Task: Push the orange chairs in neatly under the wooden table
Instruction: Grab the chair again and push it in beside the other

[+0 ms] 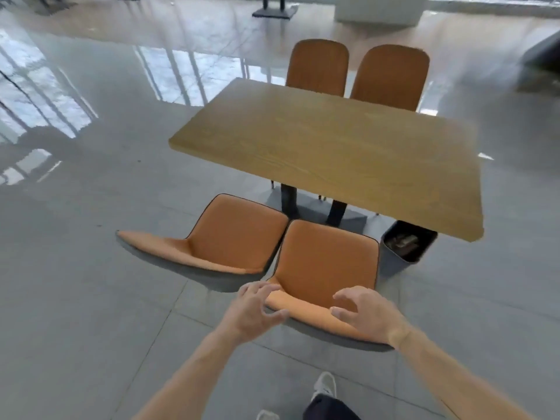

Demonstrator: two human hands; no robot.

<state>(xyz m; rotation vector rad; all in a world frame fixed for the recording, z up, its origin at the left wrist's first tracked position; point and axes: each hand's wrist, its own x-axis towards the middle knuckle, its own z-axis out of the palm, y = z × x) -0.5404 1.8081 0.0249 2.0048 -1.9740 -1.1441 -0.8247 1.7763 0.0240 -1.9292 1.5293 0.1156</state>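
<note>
At the bottom of the frame a white shoe (325, 386) and a dark trouser leg (330, 409) stand on the grey tiled floor (91, 313). Two bare forearms reach up from there. The left hand (253, 310) is at the left end of the near chair's backrest top, fingers spread and curled, thumb just at the edge; its grip is loose and open, not yet clamped. The right hand (368, 313) hovers over the right part of the same backrest, fingers curved and apart, likewise unclosed; whether it touches the padding I cannot tell.

That near chair (328, 262), low centre of the frame, has an orange padded seat and back with dark piping along the edge and a grey shell underneath. It sits pulled out, only its front edge near the counter's rim. Just beside it to the left, touching or nearly so, the second near chair (233, 234) is the same make but skewed, its backrest swung toward the left of the frame.

To the right, a dark bin (406, 247) stands partly under the counter corner. The wooden counter (333, 153) fills the middle, pale oak grain, rounded corners, on dark legs and a flat base. Beyond it, upper centre, two far chairs (318, 66) (391, 77) stand side by side, backrests upright, tucked close against the far edge.
</note>
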